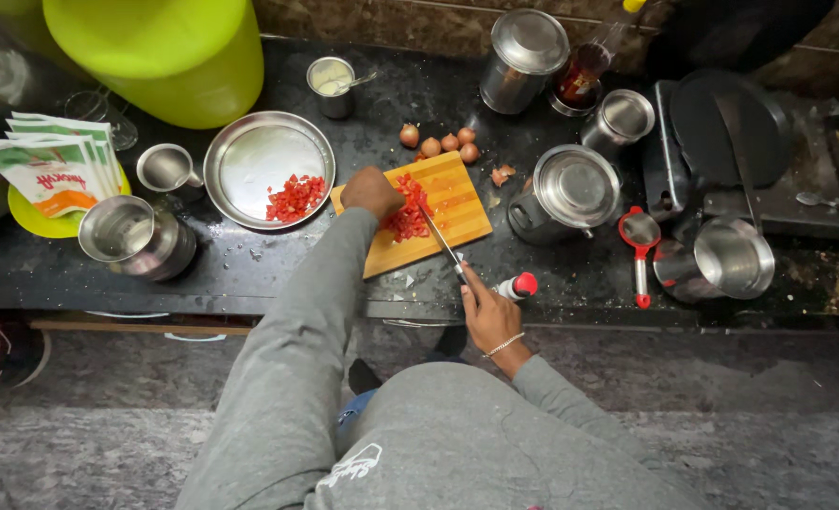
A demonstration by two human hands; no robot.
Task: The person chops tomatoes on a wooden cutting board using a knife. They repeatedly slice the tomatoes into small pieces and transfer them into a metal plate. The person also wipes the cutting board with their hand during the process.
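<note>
Item: rectangular orange wooden chopping board (457, 203), centre of the frame, set at a slant on a dark stone counter (249, 269).

Item: heap of diced red vegetable (408, 219) on the board's left half, directly under and beside the left hand.

Left hand (371, 190): knuckles up, fingers curled down onto the heap; whether it gripped any pieces could not be told.

Right hand (487, 312): lower centre of the frame, at the counter's near edge, closed around the dark handle of a slim steel-bladed knife (440, 238).

Relation: the knife's long axis ran diagonally from the right hand up and left to the heap, its tip meeting the red pieces just right of the left hand. The heap lay up and left of the right hand; the left hand was the nearer of the two, in contact with it.

Item: small bottle with a red cap (516, 285), just right of the right hand.

Item: round steel plate (254, 156), left of the board, holding a second lot of diced red pieces (295, 197) at its lower right edge.

Item: small unpeeled onions (438, 144), grouped just above the board.

Item: lidded steel pot (570, 189), right of the board; red-rimmed strainer (639, 241) beyond it.

Item: large lime-green plastic container (169, 52), upper left of the frame.
</note>
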